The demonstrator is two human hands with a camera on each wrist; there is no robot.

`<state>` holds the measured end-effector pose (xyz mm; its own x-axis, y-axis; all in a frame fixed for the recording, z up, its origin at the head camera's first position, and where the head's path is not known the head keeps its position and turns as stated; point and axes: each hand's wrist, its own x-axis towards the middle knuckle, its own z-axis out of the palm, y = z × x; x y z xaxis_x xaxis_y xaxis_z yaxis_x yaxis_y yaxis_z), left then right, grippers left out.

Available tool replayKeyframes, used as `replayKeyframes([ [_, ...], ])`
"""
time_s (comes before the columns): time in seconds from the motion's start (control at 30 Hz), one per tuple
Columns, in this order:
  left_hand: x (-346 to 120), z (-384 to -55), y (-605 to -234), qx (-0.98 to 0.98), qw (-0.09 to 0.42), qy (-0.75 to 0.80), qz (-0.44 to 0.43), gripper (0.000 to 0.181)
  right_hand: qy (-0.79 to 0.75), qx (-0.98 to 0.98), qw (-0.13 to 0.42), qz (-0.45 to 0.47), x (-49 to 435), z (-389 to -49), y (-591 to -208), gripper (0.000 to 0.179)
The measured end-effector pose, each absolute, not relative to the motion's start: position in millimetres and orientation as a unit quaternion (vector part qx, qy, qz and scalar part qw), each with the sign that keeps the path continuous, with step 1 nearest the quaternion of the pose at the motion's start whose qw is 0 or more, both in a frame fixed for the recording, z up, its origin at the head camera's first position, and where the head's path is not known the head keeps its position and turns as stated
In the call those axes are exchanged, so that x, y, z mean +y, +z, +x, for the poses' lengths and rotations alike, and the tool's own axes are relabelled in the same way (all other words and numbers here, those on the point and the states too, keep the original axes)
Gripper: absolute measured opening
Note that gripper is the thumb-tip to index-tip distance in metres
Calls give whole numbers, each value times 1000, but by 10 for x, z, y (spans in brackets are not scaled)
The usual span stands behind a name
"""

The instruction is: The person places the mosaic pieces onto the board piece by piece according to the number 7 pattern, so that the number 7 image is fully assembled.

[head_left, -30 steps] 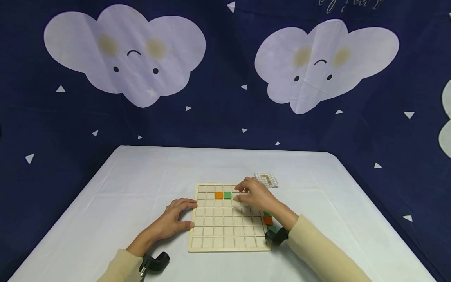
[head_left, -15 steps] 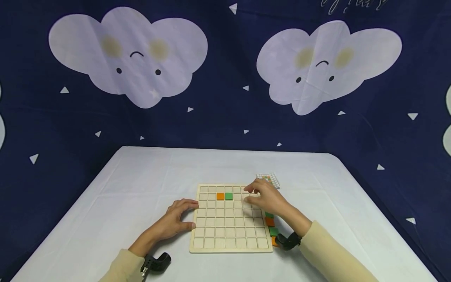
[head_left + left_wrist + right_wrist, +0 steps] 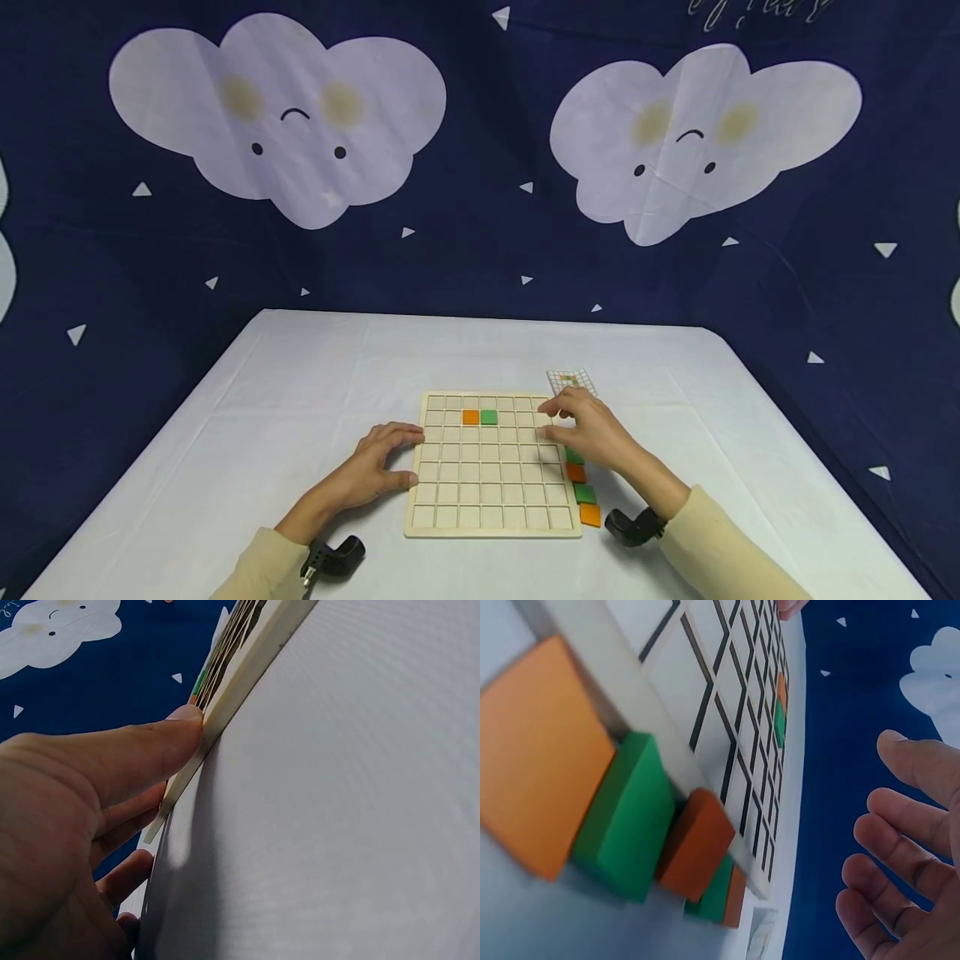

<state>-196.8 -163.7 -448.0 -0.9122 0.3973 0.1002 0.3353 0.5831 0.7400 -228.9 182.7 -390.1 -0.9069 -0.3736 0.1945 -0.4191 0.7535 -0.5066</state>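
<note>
The gridded board [image 3: 480, 493] lies flat on the tabletop in front of me, with an orange tile [image 3: 470, 417] and a green tile [image 3: 489, 417] side by side in its second row from the far edge. Along its right side runs a line of loose tiles [image 3: 585, 494], orange and green by turns; the far end is hidden in the head view. My right hand [image 3: 588, 429] is over the board's far right part, thumb and fingers apart with nothing between them. My left hand [image 3: 371, 467] touches the left edge, its fingers and thumb spread, not clamped.

To handle tiles well here, I'd keep that left hand light but steady so the grid doesn't slide, pinch each tile by opposite edges, and lower it level so it seats between the ridges without nudging its neighbours.

Beyond the far right corner lies a patterned card [image 3: 567, 381], partly covered by my right hand; I'd want it uncovered for reading.
</note>
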Motion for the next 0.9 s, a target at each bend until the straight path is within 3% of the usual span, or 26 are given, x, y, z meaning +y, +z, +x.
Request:
replayKeyframes([
  [0.27,-1625,-1982,-4480,890,40,407,199,53,287,-934,51,208,1994,-2226,-3959,26],
  [0.9,-1626,-1977,-4478,891,41,406,198,53,264,-948,14,175,2203,-1984,-4168,24],
])
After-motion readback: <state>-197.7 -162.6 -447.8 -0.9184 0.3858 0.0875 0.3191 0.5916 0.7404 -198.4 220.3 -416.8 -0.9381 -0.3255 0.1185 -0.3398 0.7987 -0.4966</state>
